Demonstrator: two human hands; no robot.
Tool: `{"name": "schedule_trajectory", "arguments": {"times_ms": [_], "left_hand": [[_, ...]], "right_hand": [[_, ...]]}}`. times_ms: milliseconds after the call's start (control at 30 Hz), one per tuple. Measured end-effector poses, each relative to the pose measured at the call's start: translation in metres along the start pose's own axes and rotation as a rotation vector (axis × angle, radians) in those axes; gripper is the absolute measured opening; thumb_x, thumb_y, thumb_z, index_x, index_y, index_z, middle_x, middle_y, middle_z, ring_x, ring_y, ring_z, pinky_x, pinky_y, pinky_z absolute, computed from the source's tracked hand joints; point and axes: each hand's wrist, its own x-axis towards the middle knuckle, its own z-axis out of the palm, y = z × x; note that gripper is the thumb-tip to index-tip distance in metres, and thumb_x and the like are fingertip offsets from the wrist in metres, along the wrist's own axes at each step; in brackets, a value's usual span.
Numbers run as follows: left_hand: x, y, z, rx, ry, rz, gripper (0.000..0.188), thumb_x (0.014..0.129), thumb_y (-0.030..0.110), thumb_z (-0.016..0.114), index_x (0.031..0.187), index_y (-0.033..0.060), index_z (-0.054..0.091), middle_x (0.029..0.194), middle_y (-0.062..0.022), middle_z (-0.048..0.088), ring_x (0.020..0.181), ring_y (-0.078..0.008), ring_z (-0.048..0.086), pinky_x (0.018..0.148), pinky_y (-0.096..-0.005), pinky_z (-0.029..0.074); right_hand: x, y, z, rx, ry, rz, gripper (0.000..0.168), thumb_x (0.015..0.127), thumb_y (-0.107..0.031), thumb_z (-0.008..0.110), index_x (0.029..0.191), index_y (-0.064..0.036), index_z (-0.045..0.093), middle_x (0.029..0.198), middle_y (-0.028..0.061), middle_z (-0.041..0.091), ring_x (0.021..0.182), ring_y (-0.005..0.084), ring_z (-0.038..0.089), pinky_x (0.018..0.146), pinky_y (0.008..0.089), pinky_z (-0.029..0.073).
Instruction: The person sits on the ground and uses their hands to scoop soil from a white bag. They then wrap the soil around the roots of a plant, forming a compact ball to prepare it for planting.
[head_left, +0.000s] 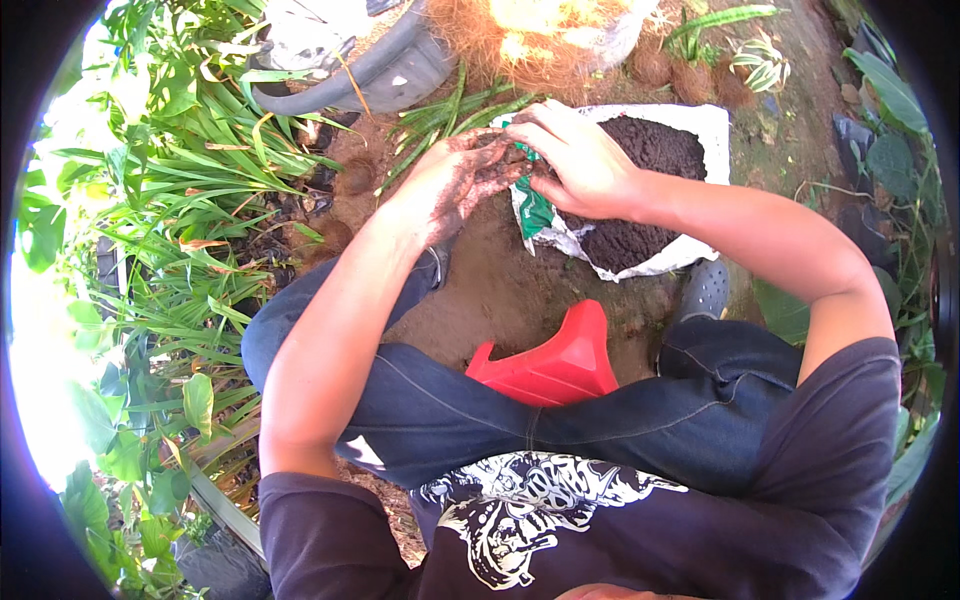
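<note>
My left hand (461, 180), smeared with dark soil, is raised at the upper middle with its fingers curled and turned towards the other hand. My right hand (574, 161) meets it at the fingertips, over the left edge of an opened white and green plastic sack (716, 139). Dark moist potting soil (649, 150) lies in the sack, below and to the right of the hands. Whether anything sits between the fingers cannot be made out. Long green leaves (427, 146) lie on the ground just beyond my left hand.
A red plastic stool (555, 360) is beneath me. A dark grey tub (375, 71) stands at the top, beside a heap of brown coconut fibre (517, 45). Small fibre-wrapped root balls (690, 79) with plants sit at the upper right. Dense strappy plants (217, 172) line the left side.
</note>
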Motion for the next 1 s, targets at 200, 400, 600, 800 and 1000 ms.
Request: {"name": "schedule_trajectory", "arguments": {"times_ms": [200,400,600,800,1000], "left_hand": [[0.007,-0.007,0.001,-0.177,-0.073,0.091,0.042,0.103,0.029,0.052,0.133,0.0004,0.054,0.133,-0.0136,0.059,0.119,-0.0306,0.061,0.110,-0.0430,0.048],[0.016,-0.012,-0.011,-0.369,-0.215,0.046,0.036,0.103,0.029,0.052,0.130,0.0054,0.057,0.132,-0.0126,0.060,0.112,-0.0279,0.064,0.099,-0.0426,0.053],[0.018,-0.013,0.011,-0.414,-0.050,0.089,0.026,0.106,0.024,0.047,0.122,0.0087,0.058,0.119,-0.0072,0.063,0.109,-0.0215,0.063,0.092,-0.0403,0.054],[0.017,-0.008,0.027,-0.476,-0.005,0.133,0.028,0.105,0.027,0.047,0.123,0.0078,0.057,0.117,-0.0087,0.064,0.109,-0.0212,0.063,0.092,-0.0390,0.055],[0.012,0.018,0.047,-0.474,0.099,0.029,0.032,0.110,0.036,0.038,0.108,0.0102,0.057,0.093,-0.0040,0.063,0.082,-0.0175,0.061,0.071,-0.0349,0.050]], "right_hand": [[0.000,-0.005,-0.005,-0.036,-0.024,-0.025,0.074,0.079,-0.021,0.075,0.143,-0.001,0.045,0.140,0.0191,0.051,0.132,0.0358,0.047,0.112,0.0461,0.039],[0.005,-0.004,-0.004,-0.084,-0.056,-0.008,0.074,0.083,-0.029,0.076,0.144,-0.003,0.046,0.144,0.0175,0.051,0.135,0.0323,0.046,0.113,0.0456,0.038],[0.008,0.005,-0.002,-0.127,-0.006,-0.072,0.060,0.085,-0.027,0.074,0.136,-0.003,0.055,0.137,0.0144,0.058,0.130,0.0311,0.052,0.111,0.0453,0.040],[0.013,0.011,-0.015,-0.149,-0.009,-0.098,0.057,0.084,-0.029,0.075,0.135,-0.009,0.058,0.137,0.0130,0.059,0.133,0.0308,0.051,0.111,0.0463,0.040],[0.009,0.008,-0.045,-0.152,0.033,0.039,0.062,0.084,-0.033,0.075,0.138,-0.008,0.054,0.139,0.0145,0.056,0.135,0.0316,0.048,0.109,0.0476,0.041]]}}
